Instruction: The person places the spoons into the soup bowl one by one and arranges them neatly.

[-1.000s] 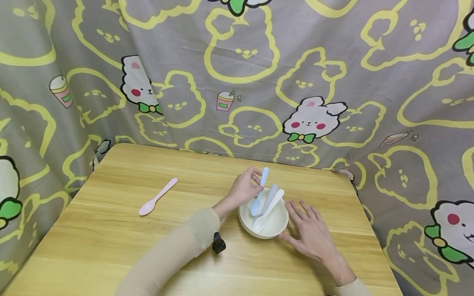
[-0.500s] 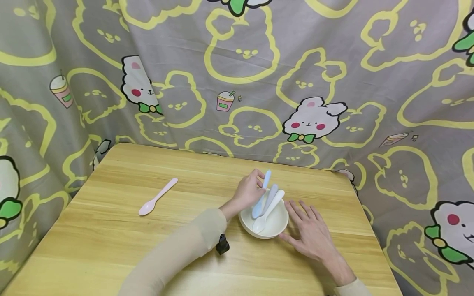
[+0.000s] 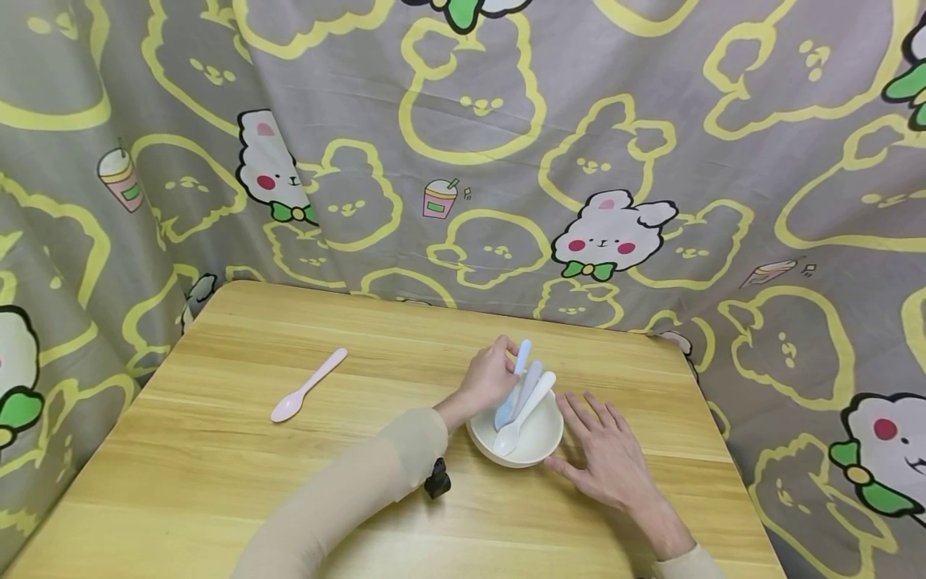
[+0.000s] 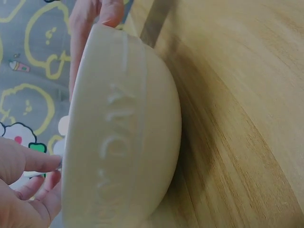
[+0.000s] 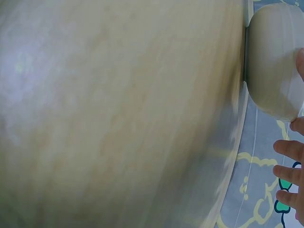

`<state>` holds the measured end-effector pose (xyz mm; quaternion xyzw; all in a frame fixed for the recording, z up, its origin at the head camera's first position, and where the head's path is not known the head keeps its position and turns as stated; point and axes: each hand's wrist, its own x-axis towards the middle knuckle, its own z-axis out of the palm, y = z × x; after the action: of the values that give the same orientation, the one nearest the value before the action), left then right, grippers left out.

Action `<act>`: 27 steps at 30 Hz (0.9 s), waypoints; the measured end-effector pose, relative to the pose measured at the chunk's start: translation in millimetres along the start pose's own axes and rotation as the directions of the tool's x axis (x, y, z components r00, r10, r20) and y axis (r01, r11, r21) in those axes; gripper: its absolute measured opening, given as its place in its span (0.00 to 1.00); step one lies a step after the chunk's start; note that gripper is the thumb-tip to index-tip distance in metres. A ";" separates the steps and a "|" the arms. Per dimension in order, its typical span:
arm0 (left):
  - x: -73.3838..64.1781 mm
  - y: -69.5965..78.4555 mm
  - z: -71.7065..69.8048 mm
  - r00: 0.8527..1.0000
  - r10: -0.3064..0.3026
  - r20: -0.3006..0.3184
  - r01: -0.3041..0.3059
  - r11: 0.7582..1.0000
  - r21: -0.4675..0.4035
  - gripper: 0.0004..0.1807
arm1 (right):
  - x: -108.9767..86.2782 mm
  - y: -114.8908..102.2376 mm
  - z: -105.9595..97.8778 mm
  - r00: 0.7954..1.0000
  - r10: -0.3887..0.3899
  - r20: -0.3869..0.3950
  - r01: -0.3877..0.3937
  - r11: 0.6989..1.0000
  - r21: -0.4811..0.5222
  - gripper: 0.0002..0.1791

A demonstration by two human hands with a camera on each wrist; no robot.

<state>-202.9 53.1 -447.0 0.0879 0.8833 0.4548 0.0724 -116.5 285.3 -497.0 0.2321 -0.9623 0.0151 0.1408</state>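
A cream bowl (image 3: 544,441) stands on the table, right of centre in the head view. My left hand (image 3: 488,378) pinches the handle of a light blue spoon (image 3: 524,352), whose scoop lies inside the bowl. Beside it a grey spoon (image 3: 531,378) and a white spoon (image 3: 538,394) lean on the bowl's far rim. My right hand (image 3: 611,462) has its fingers spread, with thumb and fingertip at the bowl's right side. Raised lettering shows on the bowl (image 4: 128,123) in the left wrist view. The right wrist view catches the right hand's fingers (image 5: 287,149) at the bowl's edge.
A pink spoon (image 3: 311,386) lies apart on the left half of the wooden table (image 3: 181,466). A grey curtain (image 3: 492,265) with cartoon prints hangs right behind the table's far edge.
My left hand has moved slightly to the right and nearer, bringing the light blue spoon closer to the grey one and lower in the bowl. The right hand stays put.
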 end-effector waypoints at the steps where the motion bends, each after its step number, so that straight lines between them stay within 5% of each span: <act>1: 0.0 0.2 0.7 1.000 -0.002 0.004 0.002 1.000 0.005 0.21 | -0.1 -0.1 -0.1 1.000 0.001 0.001 -0.001 1.000 0.001 0.54; 27: -6.9 5.8 2.4 0.998 -0.038 0.040 0.035 0.997 0.064 0.21 | 0.0 1.2 0.6 1.000 -0.001 -0.001 0.001 1.000 0.001 0.53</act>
<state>-195.2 56.8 -443.3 0.0834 0.8971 0.4231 0.0959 -117.2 286.4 -497.6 0.2324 -0.9622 0.0157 0.1413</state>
